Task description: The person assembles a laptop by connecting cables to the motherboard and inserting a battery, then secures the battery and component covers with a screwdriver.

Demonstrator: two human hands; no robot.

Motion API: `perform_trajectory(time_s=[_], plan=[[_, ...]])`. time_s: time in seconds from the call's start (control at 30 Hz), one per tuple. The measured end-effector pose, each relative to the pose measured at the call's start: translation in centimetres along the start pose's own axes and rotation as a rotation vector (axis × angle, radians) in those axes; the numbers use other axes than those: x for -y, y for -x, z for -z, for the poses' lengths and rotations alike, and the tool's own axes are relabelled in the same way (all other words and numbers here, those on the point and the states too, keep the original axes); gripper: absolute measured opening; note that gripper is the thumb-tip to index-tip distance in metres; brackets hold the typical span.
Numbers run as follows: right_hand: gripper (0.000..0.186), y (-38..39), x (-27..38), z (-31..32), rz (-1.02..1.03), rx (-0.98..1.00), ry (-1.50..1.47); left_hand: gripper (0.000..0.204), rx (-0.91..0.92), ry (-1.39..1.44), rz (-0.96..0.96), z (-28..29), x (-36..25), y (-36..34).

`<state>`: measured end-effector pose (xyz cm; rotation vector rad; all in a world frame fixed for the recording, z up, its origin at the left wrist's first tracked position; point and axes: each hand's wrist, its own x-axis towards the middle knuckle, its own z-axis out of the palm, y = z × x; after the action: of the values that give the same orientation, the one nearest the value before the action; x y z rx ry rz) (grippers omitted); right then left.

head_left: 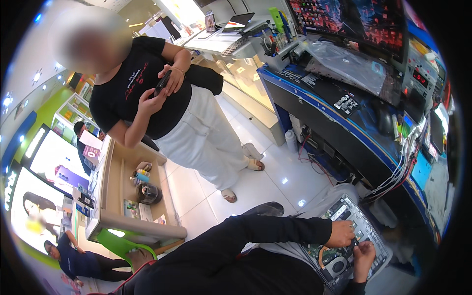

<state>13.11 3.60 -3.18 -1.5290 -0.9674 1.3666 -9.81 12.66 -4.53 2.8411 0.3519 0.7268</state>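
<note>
Left hand [341, 234]: fingers curled at small dark piece [355, 242]; hold cannot be told.
Right hand [364, 254]: likewise.
Open laptop [337, 264]: slipping fingers could scratch exposed insides.

The left arm [282, 231], in a long black sleeve, reaches rightward, its forearm nearly level. The left hand [339, 233] shows its back, fingers curled toward the right hand [364, 254]. That one rises from a dark cuff [356, 287] near the lower edge, fingers bent. Both hands' fingertips are close together; their grip is unclear.
</note>
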Motion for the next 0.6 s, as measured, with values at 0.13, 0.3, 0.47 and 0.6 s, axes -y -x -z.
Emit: perform_trajectory(time_s=[0.13,0.3,0.47,0.6], plan=[[0.019,-0.1,0.3,0.0,0.052,0.032,0.029,0.011,0.034,-0.004,-0.01,-0.2,0.2,-0.3],[0.019,-0.2,-0.8,0.5,0.062,0.056,-0.001,0.01,0.009,0.039,0.005,-0.4,-0.1,0.0],[0.022,0.4,-0.9,0.1,0.016,0.028,-0.032,0.011,0.007,0.023,-0.013,-0.5,-0.3,0.3],[0.02,0.0,-1.3,0.6,0.207,0.028,0.007,0.01,0.116,0.056,-0.046,-0.4,0.6,-0.6]])
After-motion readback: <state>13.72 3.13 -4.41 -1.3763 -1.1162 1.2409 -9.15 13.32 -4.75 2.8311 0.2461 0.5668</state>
